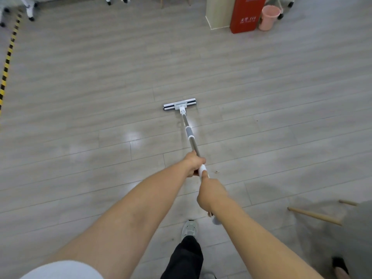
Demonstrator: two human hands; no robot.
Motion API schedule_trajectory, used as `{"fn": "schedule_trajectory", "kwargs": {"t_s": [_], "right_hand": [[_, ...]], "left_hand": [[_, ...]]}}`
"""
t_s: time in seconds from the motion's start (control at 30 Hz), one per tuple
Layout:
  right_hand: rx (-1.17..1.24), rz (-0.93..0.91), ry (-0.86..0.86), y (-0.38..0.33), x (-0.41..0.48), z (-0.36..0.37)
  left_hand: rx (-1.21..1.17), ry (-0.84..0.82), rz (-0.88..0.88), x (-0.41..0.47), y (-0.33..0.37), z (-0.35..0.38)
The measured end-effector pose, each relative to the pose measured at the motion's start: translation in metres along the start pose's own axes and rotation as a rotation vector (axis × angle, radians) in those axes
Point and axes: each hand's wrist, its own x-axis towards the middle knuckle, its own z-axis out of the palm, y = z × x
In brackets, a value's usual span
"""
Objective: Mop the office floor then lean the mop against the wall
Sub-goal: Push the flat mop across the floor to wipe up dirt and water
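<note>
At twelve o'clock ahead of you, the mop (189,133) rests head-down on the floor (80,97), shaft slanting back. Your left hand (194,165) curls round the shaft; your right hand (210,195) grips it nearer you. At one o'clock stand a red cabinet (244,17) and pink bin (268,18).

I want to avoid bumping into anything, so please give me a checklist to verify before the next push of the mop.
1. Left hand grips the mop handle: ok.
2. Right hand grips the handle's upper end: ok.
3. Mop head lies flat on the floor: ok.
4. Floor straight ahead free up to the red box and pink bin: ok.
5. Wooden legs clear of the right side: not ok, they are close.
6. Whether the floor ahead is already mopped: cannot tell.
</note>
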Motion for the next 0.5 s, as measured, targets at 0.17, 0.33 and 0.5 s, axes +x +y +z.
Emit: {"fn": "schedule_trajectory", "kwargs": {"t_s": [0.17, 0.33, 0.5], "right_hand": [[0.003, -0.02, 0.019, -0.008, 0.025, -0.018], [0.348, 0.058, -0.051, 0.024, 0.028, -0.008], [0.942, 0.201, -0.247, 0.055, 0.011, 0.026]], "left_hand": [[-0.005, 0.003, -0.007, 0.021, 0.022, -0.007], [-0.021, -0.016, -0.022, 0.019, 0.005, 0.012], [-0.021, 0.017, 0.001, -0.001, -0.025, 0.025]]}}
